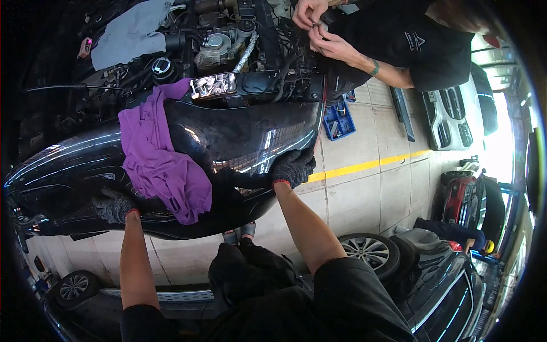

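Observation:
A glossy black car fender (245, 134) stretches across the front of me beside an exposed engine bay. My left hand (115, 206), in a dark knitted glove with a red cuff, lies against the fender's lower side with its fingers stretched to the left. At the fender's right end, my right hand (293, 168) wears a matching glove, its fingers curled over the edge. A crumpled purple cloth (165, 162) drapes over the fender between my hands. Some of the fingertips blend into the dark panel.
Across the engine bay (219, 43), a co-worker's hands (322, 34) pinch something small. A phone (214, 85) rests by the fender's top edge. A blue parts tray (340, 121) sits on the floor near a yellow line (364, 166). Behind me are a wheel (370, 251) and a dark car (441, 296).

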A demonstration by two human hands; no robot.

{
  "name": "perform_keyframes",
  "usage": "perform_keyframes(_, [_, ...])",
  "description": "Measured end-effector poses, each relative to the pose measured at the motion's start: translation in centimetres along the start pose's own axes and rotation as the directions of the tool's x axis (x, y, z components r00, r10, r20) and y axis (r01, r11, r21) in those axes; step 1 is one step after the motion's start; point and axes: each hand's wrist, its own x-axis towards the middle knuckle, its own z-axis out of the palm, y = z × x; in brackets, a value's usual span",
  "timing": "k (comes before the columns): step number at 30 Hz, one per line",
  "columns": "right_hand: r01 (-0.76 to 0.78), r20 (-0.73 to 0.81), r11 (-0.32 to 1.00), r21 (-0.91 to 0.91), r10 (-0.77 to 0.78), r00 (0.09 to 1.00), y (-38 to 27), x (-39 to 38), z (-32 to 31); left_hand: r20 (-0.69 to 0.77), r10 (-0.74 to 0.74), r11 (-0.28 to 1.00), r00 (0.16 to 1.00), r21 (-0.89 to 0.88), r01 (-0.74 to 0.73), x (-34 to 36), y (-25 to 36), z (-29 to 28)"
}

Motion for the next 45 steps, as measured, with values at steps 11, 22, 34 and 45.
perform_keyframes(11, [0.035, -0.045, 0.999, -0.006, -0.035, 0.998, 0.4, 0.0, 0.4, -0.014, 0.035, 0.999, 0.999, -0.014, -0.036, 0.1, -0.1, 0.1])
perform_keyframes(22, [0.049, -0.034, 0.999, 0.000, -0.049, 0.998, 0.5, 0.2, 0.5, 0.029, -0.012, 1.000, 1.000, -0.009, 0.012, 0.0, 1.1, -1.2])
perform_keyframes(34, [0.017, -0.024, 1.000, -0.017, -0.018, 1.000, 0.0, -0.1, -0.2, 0.005, 0.013, 1.000, 1.000, -0.018, -0.013, -0.6, 1.5, -1.4])
perform_keyframes(45, [0.042, -0.063, 0.999, -0.017, -0.043, 0.997, 0.4, 0.0, 0.4, -0.008, 0.045, 0.999, 0.999, -0.015, -0.045, -0.1, 0.3, -0.2])
